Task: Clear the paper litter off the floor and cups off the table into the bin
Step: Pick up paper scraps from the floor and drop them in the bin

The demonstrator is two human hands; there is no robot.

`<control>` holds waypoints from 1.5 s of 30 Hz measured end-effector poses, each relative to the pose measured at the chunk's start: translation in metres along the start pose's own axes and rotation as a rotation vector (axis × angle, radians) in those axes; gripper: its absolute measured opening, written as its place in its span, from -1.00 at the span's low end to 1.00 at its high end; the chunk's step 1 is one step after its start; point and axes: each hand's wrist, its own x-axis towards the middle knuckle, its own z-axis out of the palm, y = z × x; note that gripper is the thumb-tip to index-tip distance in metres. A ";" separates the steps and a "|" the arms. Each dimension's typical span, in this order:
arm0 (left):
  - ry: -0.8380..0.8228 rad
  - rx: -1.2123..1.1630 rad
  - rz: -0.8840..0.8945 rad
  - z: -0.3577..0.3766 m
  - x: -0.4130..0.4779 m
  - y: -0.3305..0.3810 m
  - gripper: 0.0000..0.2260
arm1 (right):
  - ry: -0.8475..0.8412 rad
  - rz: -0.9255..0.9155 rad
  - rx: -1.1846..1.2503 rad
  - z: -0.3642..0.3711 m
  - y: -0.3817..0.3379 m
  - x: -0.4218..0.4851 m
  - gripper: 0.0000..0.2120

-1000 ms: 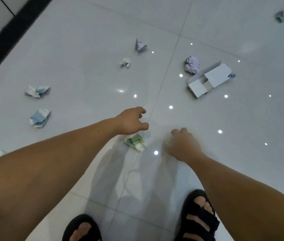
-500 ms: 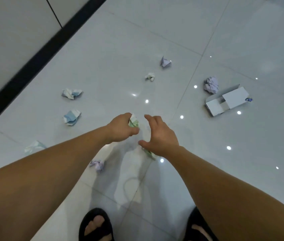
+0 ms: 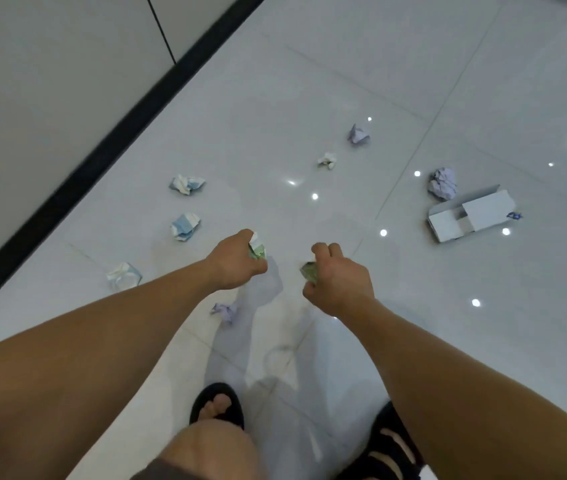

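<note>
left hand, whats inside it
A crumpled green and white paper wad sticks out of the left hand; the hand covers the rest of it.

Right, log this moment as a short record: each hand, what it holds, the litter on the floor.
left hand: grips a green-and-white crumpled paper wad
right hand: grips a green crumpled paper wad
lilac crumpled paper wads: three on the glossy white tiled floor
blue-and-white crumpled paper wads: three on the floor
small white crumpled paper scrap: on the floor
open white cardboard box: on the floor, beside one lilac wad
bin: not in view
</note>
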 end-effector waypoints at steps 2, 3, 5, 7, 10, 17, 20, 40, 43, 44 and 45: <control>0.002 0.001 0.025 -0.031 -0.043 0.029 -0.70 | 0.032 -0.029 -0.016 -0.065 -0.019 -0.024 -0.46; 0.011 -0.005 0.036 -0.051 -0.067 0.045 -0.70 | 0.039 -0.039 -0.022 -0.099 -0.030 -0.040 -0.46; 0.046 -0.019 0.051 -0.094 -0.117 0.076 -0.67 | 0.050 -0.057 -0.032 -0.167 -0.054 -0.074 -0.46; 0.078 -0.047 0.052 -0.140 -0.171 0.104 -0.65 | 0.064 -0.071 -0.041 -0.233 -0.081 -0.108 -0.45; 0.109 -0.100 0.051 -0.204 -0.252 0.134 -0.63 | 0.076 -0.089 -0.041 -0.320 -0.126 -0.155 -0.43; 0.246 -0.155 -0.008 -0.291 -0.418 0.147 -0.54 | 0.095 -0.279 -0.086 -0.437 -0.233 -0.255 -0.39; 0.328 -0.229 -0.047 -0.298 -0.477 0.136 -0.56 | 0.094 -0.358 -0.114 -0.453 -0.264 -0.292 -0.39; 0.825 -0.584 -0.475 -0.290 -0.833 -0.122 -0.70 | -0.042 -0.970 -0.300 -0.380 -0.570 -0.501 -0.37; 0.882 -0.635 -0.541 -0.288 -0.883 -0.183 -0.77 | -0.076 -1.042 -0.318 -0.347 -0.635 -0.537 -0.36; 0.889 -0.643 -0.559 -0.289 -0.899 -0.201 -0.77 | -0.086 -1.064 -0.323 -0.335 -0.656 -0.548 -0.36; 0.893 -0.644 -0.574 -0.291 -0.913 -0.220 -0.77 | -0.094 -1.084 -0.326 -0.324 -0.676 -0.559 -0.36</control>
